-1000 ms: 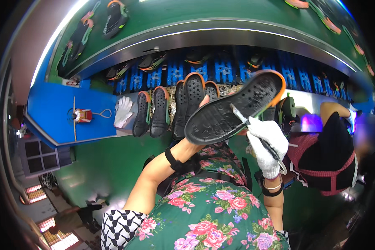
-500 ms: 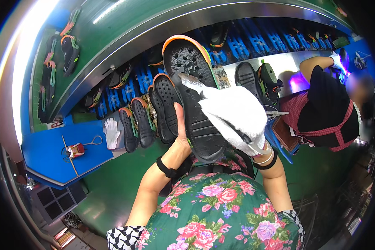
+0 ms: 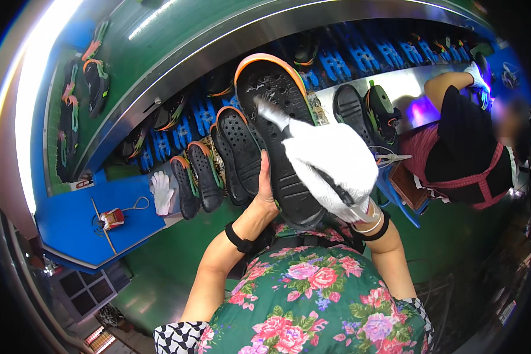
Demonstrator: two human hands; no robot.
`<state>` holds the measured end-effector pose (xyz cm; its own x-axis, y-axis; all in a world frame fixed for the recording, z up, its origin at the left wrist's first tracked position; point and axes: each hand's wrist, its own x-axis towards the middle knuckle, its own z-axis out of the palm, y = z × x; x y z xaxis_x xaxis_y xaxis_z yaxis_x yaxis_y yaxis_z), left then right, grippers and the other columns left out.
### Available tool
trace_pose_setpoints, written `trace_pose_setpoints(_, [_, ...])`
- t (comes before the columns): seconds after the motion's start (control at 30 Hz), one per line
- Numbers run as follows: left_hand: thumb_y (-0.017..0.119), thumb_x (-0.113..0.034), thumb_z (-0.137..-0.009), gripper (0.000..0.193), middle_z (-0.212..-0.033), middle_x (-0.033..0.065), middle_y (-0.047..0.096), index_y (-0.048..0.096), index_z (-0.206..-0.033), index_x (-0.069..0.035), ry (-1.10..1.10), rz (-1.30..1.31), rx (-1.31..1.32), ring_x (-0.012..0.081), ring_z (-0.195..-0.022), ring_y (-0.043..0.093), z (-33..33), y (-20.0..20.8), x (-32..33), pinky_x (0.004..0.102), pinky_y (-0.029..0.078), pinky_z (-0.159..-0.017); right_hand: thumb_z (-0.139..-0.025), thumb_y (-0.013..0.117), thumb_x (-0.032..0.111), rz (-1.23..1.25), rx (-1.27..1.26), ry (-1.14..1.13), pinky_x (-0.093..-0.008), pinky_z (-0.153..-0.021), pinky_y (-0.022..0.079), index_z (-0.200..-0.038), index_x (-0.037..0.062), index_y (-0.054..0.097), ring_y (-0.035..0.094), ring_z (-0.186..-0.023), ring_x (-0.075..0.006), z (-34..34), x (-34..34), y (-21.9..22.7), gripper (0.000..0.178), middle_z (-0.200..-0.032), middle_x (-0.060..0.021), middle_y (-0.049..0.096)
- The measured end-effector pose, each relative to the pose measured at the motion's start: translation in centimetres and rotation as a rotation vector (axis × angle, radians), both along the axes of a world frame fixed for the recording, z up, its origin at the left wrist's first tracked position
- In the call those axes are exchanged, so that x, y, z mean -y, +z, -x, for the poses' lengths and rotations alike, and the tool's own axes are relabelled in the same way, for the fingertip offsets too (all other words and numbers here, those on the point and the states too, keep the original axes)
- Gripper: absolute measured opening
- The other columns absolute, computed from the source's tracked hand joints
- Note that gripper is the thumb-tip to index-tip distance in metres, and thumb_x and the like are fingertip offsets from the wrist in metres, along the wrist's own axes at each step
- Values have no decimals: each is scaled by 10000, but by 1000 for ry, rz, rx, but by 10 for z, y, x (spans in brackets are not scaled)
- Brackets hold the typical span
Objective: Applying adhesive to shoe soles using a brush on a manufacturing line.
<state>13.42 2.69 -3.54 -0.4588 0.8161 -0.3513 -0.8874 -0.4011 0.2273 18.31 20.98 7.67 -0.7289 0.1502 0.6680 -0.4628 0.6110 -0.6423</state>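
Note:
A large black shoe sole [image 3: 289, 177] with an orange and green rim is held up in front of me, toe end away. Along its left edge lies the thumb of my bare left hand [image 3: 262, 194]; the other fingers are hidden beneath. My right hand [image 3: 333, 165], in a white glove, is closed around a brush over the sole's right side. The pale, motion-smeared bristles of this brush [image 3: 271, 112] reach the toe area, where the holed surface looks wet and shiny. Most of the brush handle is hidden by the glove.
Left of the held sole, several black soles [image 3: 205, 177] line the bench edge, near a white glove [image 3: 161, 192] and a blue table [image 3: 71, 218] bearing a small red container [image 3: 112, 219]. Beyond runs a conveyor with blue racks [image 3: 334, 68]. A co-worker [image 3: 454, 153] is at right.
The brush tip has shifted slightly within the toe area and is more smeared by motion. The sole, in my left hand, has moved slightly to the right.

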Motion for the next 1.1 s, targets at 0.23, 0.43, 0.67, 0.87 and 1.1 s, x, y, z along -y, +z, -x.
trace_pose_setpoints(0.23, [473,-796,-879,918,-1419,156,561,467,-1466,-90,18,-467,307,325,-1289,560,6,-13,-8,505,424,-1117,-781,764,31,209,28,152,-388,-792,553,-1128,33,742,700,-912,-300,-3,2,-12,347,-1051,-121,741])
trace_pose_setpoints(0.43, [432,-846,-854,964,-1382,147,592,480,-1446,-86,22,151,-62,316,-1252,591,22,10,-22,482,440,-1105,-834,730,51,32,46,-56,-426,-919,516,-1099,55,746,686,-1004,-291,-9,11,-37,265,-1089,-104,731])
trace_pose_setpoints(0.67, [441,-815,-873,952,-1487,156,491,388,-1520,-118,178,61,-114,333,-1295,544,29,23,-34,517,410,-1124,-775,766,-5,175,-55,-17,-368,-812,549,-1082,46,753,715,-917,-273,-5,7,-35,312,-1053,-124,748])
trace_pose_setpoints(0.87, [349,-926,-790,1143,-1496,209,461,285,-1564,-87,-10,-145,-198,460,-1311,502,36,25,-39,578,414,-1104,-769,779,9,212,37,167,-366,-839,541,-1072,65,760,709,-946,-264,-14,24,-30,309,-1057,-117,748])
trace_pose_setpoints(1.1, [413,-879,-818,1076,-1520,111,436,318,-1544,-91,97,-299,-61,448,-1300,507,49,26,-44,664,441,-1031,-805,728,-1,377,170,195,-392,-856,546,-1126,75,743,697,-972,-279,-18,30,-41,330,-1105,-116,735])
